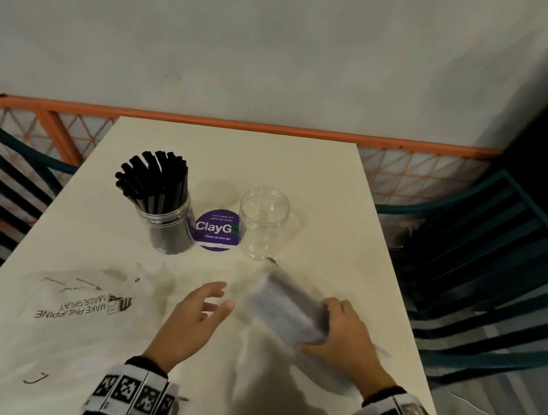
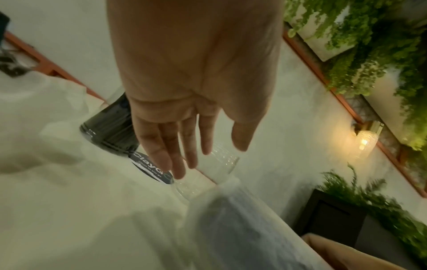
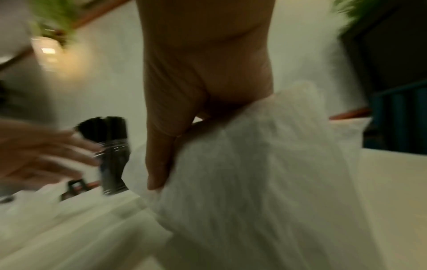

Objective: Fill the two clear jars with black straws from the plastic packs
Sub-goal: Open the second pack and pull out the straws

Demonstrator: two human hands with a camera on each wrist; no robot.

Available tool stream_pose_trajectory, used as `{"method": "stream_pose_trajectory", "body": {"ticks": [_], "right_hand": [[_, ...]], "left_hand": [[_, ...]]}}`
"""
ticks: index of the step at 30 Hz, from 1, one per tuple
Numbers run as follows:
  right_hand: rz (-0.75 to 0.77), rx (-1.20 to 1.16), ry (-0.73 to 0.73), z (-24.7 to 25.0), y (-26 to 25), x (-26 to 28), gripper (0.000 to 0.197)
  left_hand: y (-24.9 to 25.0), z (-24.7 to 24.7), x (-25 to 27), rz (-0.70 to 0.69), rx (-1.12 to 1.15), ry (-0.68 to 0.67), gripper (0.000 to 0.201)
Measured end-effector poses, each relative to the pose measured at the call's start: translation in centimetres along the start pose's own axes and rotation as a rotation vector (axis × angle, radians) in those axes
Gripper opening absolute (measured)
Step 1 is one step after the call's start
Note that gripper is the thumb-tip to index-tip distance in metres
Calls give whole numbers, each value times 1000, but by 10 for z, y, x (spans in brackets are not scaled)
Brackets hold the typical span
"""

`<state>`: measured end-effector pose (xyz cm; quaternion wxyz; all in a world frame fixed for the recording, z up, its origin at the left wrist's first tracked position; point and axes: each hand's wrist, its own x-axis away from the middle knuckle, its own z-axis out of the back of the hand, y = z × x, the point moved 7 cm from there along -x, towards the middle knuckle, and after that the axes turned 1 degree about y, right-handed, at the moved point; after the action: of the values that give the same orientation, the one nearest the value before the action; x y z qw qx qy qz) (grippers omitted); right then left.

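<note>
A clear jar (image 1: 169, 218) packed with black straws (image 1: 155, 179) stands left of the purple sticker; it also shows in the wrist views (image 2: 110, 126) (image 3: 113, 155). An empty clear jar (image 1: 263, 221) (image 2: 219, 164) stands to the right. My right hand (image 1: 340, 332) (image 3: 184, 127) grips a blurred plastic pack of black straws (image 1: 288, 307) (image 2: 242, 228) (image 3: 265, 173) just in front of the empty jar. My left hand (image 1: 205, 306) (image 2: 189, 142) hovers beside the pack with straight fingers, holding nothing.
An emptied printed plastic pack (image 1: 81, 301) lies at the left of the cream table (image 1: 351, 216). A round purple sticker (image 1: 216, 229) sits between the jars. Dark slatted chairs (image 1: 499, 269) flank the table; an orange rail (image 1: 241, 124) runs along the far edge.
</note>
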<state>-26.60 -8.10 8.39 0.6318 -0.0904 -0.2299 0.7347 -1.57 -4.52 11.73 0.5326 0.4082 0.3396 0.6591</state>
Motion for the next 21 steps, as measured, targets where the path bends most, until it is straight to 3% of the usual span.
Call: {"method": "stream_pose_trajectory", "body": {"ticks": [2, 5, 7, 10, 13, 15, 18, 21], "right_hand": [[205, 115, 98, 3, -25, 0, 62], [340, 240, 133, 0, -45, 3, 70], [381, 261, 110, -2, -48, 5, 76], [473, 227, 58, -6, -49, 10, 64], [479, 59, -69, -3, -49, 16, 60], [446, -32, -99, 3, -51, 15, 66], [466, -51, -25, 14, -65, 7, 71], [466, -113, 13, 23, -83, -6, 57]], "left_hand": [[4, -4, -3, 83, 85, 36, 37], [9, -13, -1, 112, 117, 47, 41], [6, -12, 0, 133, 127, 122, 39], [-8, -5, 2, 195, 174, 235, 27], [-7, 1, 4, 129, 60, 241, 6], [-1, 9, 5, 67, 33, 296, 18], [8, 16, 6, 15, 95, 329, 21], [9, 26, 8, 2, 241, 364, 24]]}}
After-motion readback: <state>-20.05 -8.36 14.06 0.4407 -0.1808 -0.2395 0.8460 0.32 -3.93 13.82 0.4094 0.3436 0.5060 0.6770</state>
